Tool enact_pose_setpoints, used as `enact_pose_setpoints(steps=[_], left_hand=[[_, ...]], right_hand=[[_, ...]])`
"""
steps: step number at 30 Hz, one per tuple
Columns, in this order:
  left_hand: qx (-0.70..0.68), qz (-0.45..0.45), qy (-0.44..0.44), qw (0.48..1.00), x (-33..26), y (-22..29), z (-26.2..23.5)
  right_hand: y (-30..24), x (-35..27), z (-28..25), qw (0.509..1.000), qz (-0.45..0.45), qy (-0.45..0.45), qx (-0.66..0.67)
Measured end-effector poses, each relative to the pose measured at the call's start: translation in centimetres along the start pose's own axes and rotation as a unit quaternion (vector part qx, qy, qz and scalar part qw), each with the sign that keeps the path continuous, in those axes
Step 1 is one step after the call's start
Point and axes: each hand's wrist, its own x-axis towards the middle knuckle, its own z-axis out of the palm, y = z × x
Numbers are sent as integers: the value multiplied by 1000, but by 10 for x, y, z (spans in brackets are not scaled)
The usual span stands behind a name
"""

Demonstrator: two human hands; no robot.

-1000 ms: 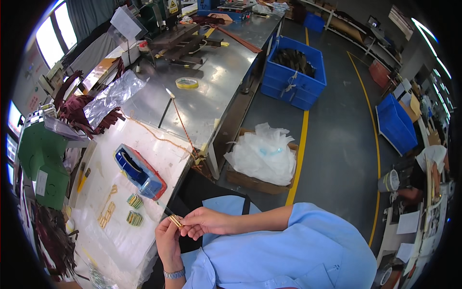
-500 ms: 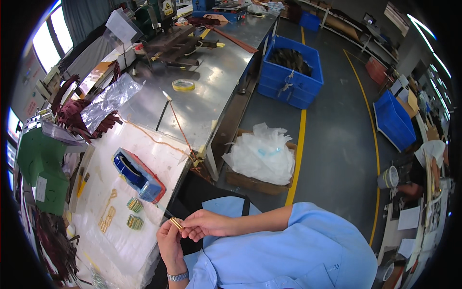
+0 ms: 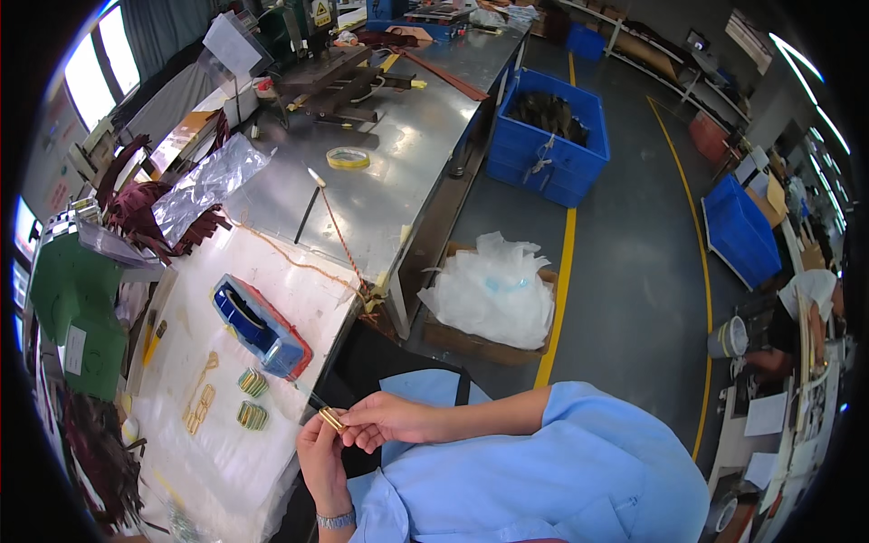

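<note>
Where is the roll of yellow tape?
In the head view, the tape roll lies flat on the steel bench, toward the top and left of centre, far beyond both hands, just above a thin stick.

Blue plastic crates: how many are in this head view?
3. One blue plastic crate stands on the floor beside the steel bench, a second farther right past the yellow line, and a third far back near the shelving. Others may be hidden.
</note>
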Motion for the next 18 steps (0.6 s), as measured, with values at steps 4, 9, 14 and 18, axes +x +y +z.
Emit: enact_pose_setpoints(steps=[4,9,14,18], left_hand=[[22,23,2,1000,1,-2,-6],[26,18,-6,999,4,-1,-10],[17,17,-3,1000,4,-4,-9],[22,19,-2,1000,4,-4,-10]], right_hand=[[2,3,2,1000,12,1,12],[4,3,-1,1000,14,-2,17],[4,3,-1,1000,16,1,18],[3,3,0,999,29,7,19]])
